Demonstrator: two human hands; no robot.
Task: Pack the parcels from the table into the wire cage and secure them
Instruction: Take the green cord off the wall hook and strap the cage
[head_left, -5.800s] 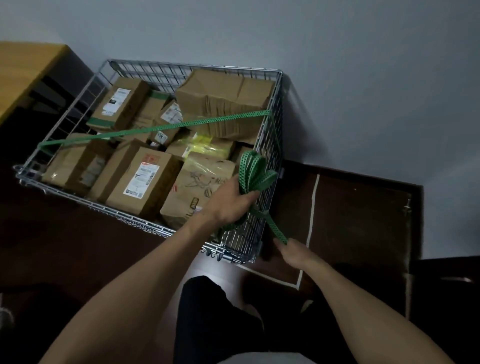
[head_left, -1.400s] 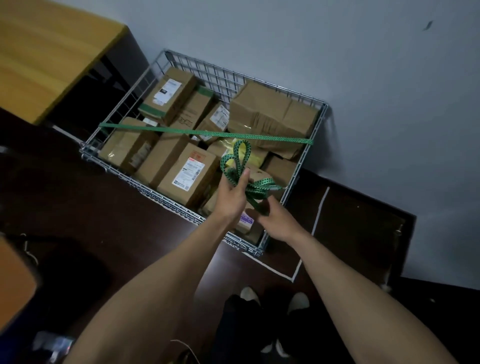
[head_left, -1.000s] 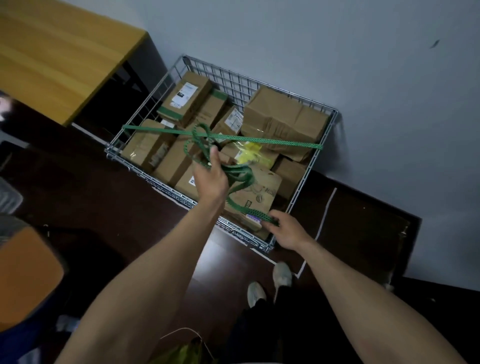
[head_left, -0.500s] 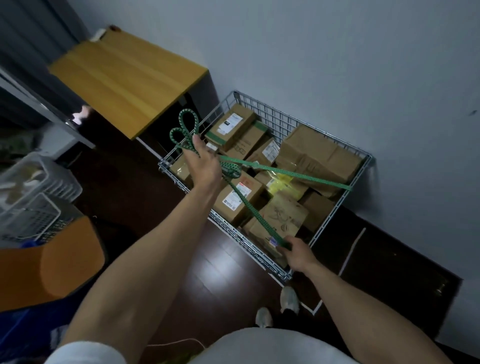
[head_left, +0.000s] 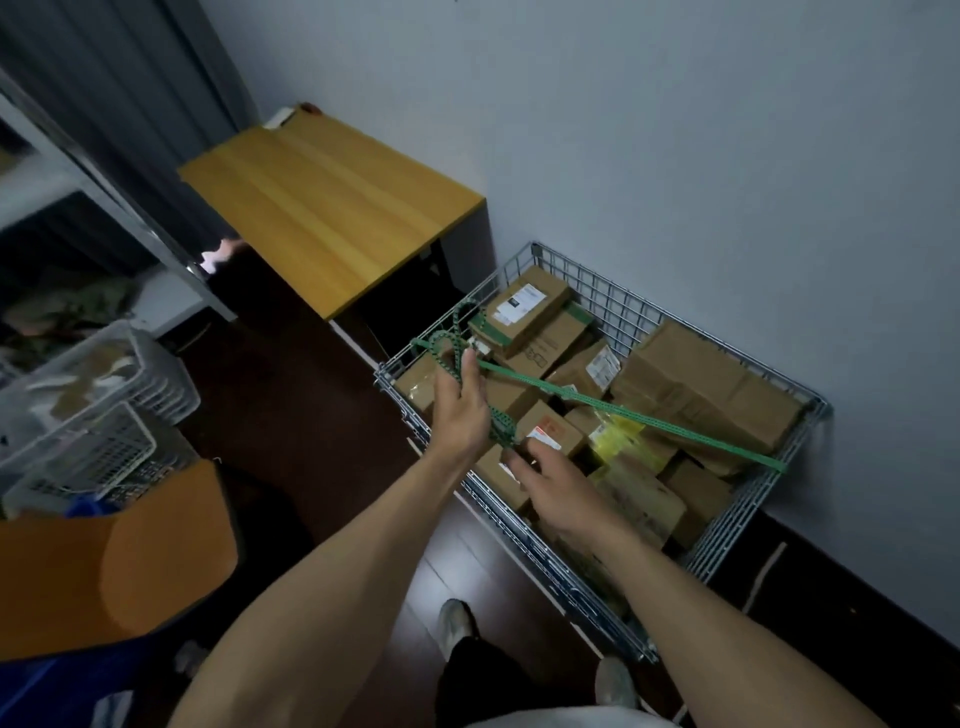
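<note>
**One strap across, slack in the hand, and plenty that could slip**

We're over the wire cage (head_left: 727, 525) at the centre right of the frame, and it's full of brown parcels (head_left: 701, 384), packed up to the rim. The wooden surface (head_left: 322, 208) sits at upper centre. One run of green strap (head_left: 649, 423) is stretched on a diagonal from the cage's left corner to its right wall.

The left hand (head_left: 462, 405) holds the spare strap at the cage's left edge, with loops standing up above its fingers and a bunch hanging at the heel of the palm. The right hand (head_left: 550, 483) reaches in just below that bunch with its fingers loosely extended. We can't tell whether it touches the strap.

Here's the danger as we judge it. If the left hand's hold loosens, the taut run goes slack and the parcels are free again. Those loose loops could knot on themselves or snag a wire before they're pulled through. And a single diagonal leaves the parcels at lower right uncovered, so they could shift.

As for writing, we see white shipping labels (head_left: 522, 304) on several boxes, one label with a red mark (head_left: 545, 434), and a yellow packet (head_left: 618, 436). The print is too small for us to read, and no brand is legible.
</note>
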